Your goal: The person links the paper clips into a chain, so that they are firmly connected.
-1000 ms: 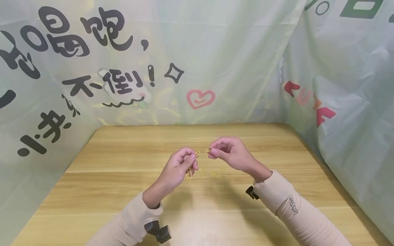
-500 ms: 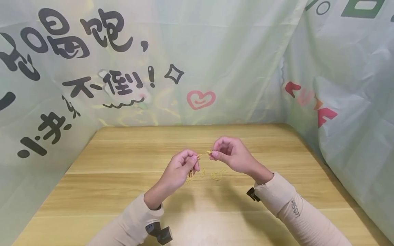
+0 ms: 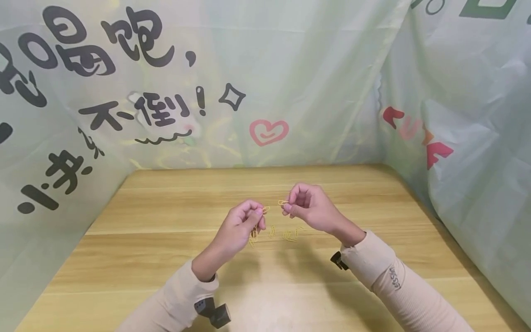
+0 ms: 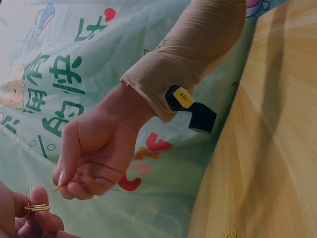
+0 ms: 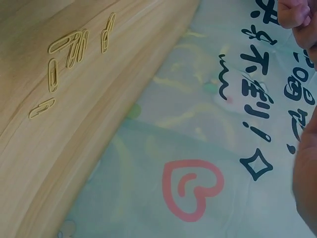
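Observation:
In the head view my left hand [image 3: 238,226] pinches a yellow paper clip [image 3: 267,209] between thumb and fingertips. More paper clips [image 3: 254,235] hang beneath that hand, seemingly linked. Facing it, my right hand [image 3: 313,208] pinches a single yellow paper clip [image 3: 282,202], whose looped end points left. A small gap separates the two clips, above the table. The left wrist view shows a bunch of clips [image 4: 37,208] at the left fingers and the right hand's clip [image 4: 57,189] mostly hidden by its fingertips.
Several loose yellow paper clips [image 3: 289,235] lie on the wooden table [image 3: 166,258] below the hands; the right wrist view shows them as separate clips [image 5: 53,75]. Printed cloth [image 3: 323,92] walls the back and sides. Black cameras [image 3: 213,312] sit on the wrists.
The right hand's clip has turned slightly and shows more of its loop. Over the last half second the hands have drawn a little apart. Both keep their clips; the head view has shifted slightly.

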A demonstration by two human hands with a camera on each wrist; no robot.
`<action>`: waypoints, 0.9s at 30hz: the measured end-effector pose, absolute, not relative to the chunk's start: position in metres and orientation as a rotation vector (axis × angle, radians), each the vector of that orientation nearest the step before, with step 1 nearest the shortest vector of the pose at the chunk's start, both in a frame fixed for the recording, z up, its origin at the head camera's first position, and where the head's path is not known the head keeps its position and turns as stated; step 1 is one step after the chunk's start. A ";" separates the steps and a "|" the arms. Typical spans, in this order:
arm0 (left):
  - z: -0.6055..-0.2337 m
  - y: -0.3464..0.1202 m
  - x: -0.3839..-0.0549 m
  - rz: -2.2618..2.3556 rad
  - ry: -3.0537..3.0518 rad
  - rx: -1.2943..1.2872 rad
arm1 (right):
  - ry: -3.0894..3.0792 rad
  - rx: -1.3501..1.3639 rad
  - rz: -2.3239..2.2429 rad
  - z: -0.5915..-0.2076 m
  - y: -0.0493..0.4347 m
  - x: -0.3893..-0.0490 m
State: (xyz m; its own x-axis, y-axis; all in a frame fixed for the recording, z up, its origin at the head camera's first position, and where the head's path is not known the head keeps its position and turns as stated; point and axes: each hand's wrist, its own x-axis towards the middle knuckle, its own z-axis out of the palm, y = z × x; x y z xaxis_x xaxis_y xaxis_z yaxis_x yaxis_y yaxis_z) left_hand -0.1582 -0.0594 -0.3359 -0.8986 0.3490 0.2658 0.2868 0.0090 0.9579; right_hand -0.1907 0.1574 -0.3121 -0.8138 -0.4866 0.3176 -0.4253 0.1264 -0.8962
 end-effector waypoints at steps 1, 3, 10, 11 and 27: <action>-0.336 -0.059 -0.158 2.064 2.200 0.695 | 2.317 -0.968 -1.807 -0.312 0.157 -0.191; -0.336 -0.059 -0.159 2.061 2.202 0.702 | 2.356 -1.035 -1.743 -0.312 0.158 -0.191; -0.337 -0.059 -0.159 2.059 2.189 0.709 | 2.366 -1.005 -1.587 -0.312 0.155 -0.189; -0.337 -0.059 -0.159 2.059 2.189 0.704 | 2.337 -0.954 -1.624 -0.313 0.154 -0.189; -0.345 -0.053 -0.166 1.982 2.595 1.117 | 2.456 -0.657 -1.844 -0.308 0.145 -0.181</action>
State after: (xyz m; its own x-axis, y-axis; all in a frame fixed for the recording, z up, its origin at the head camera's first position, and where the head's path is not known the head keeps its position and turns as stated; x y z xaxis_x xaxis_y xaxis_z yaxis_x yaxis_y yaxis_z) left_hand -0.1658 -0.0534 -0.3452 -0.7481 0.3001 0.5919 0.6500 0.1514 0.7447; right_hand -0.1811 0.1449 -0.3076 -0.9124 -0.3277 0.2451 -0.3268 0.2231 -0.9184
